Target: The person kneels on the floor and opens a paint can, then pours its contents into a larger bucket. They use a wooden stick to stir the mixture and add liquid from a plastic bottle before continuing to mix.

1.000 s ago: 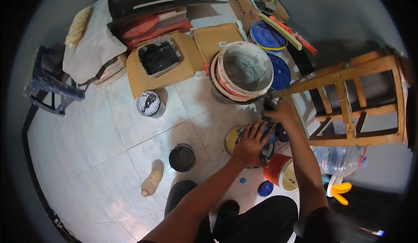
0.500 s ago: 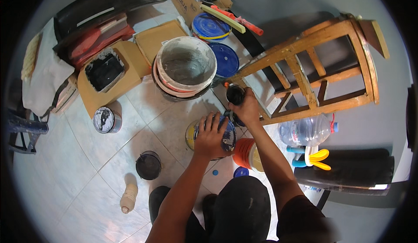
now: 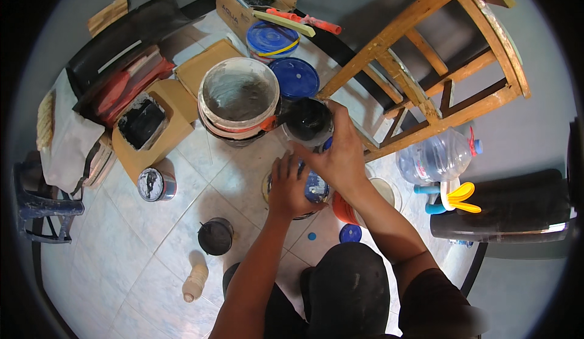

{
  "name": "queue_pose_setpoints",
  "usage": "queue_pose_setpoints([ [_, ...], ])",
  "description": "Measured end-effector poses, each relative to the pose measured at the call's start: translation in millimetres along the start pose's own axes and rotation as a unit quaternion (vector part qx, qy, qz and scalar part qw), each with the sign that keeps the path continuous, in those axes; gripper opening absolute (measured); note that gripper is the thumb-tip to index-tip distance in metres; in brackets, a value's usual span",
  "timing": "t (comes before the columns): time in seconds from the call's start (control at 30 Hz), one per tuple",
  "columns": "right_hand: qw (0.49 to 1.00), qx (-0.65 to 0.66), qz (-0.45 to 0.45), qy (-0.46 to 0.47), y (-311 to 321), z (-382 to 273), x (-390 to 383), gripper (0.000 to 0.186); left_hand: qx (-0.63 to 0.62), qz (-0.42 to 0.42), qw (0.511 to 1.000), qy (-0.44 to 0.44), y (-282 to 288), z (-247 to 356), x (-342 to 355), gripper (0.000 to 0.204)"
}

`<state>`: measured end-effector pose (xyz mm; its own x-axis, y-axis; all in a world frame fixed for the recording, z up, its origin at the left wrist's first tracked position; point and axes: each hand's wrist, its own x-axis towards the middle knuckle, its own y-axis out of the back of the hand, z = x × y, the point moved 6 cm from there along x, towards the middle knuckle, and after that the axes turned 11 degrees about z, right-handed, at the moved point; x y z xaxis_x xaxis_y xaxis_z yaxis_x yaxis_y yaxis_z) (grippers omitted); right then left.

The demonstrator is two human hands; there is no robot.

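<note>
My right hand (image 3: 337, 156) is wrapped round a clear-walled tub (image 3: 308, 120) with dark, glossy contents, raised in front of the large bucket. A tool with an orange handle end (image 3: 268, 124) sticks out of this tub toward the left. My left hand (image 3: 288, 187) lies with fingers spread over a can with a paint-smeared blue lid (image 3: 315, 188), its thumb along the near side. Part of the can is hidden beneath the hand. Beside it stands an orange bucket (image 3: 344, 210), partly covered by my right forearm.
Stacked grey-smeared buckets (image 3: 210, 89) and blue-lidded pails (image 3: 294, 77) stand beyond my hands. A wooden frame (image 3: 420, 105) and a large water bottle (image 3: 435, 156) are at the right. On the left are a tray of black paint (image 3: 143, 123), a paint can (image 3: 156, 184), a dark pot (image 3: 215, 236) and a wrapped bottle (image 3: 195, 282).
My right hand has lifted the tub closer and a little left, tilting its orange-handled tool toward the bucket. My left hand has shifted to the lid's left side. The whole view has turned slightly.
</note>
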<state>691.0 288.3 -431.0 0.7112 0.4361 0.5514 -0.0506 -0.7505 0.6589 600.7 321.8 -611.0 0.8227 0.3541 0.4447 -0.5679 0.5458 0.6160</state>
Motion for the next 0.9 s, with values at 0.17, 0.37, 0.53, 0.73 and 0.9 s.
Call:
queue_pose_setpoints([
  [0.17,0.998,0.039,-0.047,0.016,0,-30,-1,0.077,-0.059,-0.017,0.997,0.048,0,-1,1,0.129],
  [0.37,0.981,0.132,-0.124,0.069,-37,-85,-12,0.072,-0.199,0.079,0.972,0.093,-31,-27,-18,0.107],
  [0.53,0.932,0.176,-0.315,0.031,-125,-78,-56,0.080,-0.010,0.051,0.998,0.021,-54,-26,-21,0.075],
  [0.73,0.904,0.091,-0.417,-0.003,-279,-70,-128,0.080,0.141,0.028,0.990,-0.013,-33,-27,-22,0.073],
  [0.9,0.913,0.062,-0.387,-0.115,-369,-47,-125,0.082,0.153,0.042,0.987,-0.036,-45,-25,-16,0.091],
])
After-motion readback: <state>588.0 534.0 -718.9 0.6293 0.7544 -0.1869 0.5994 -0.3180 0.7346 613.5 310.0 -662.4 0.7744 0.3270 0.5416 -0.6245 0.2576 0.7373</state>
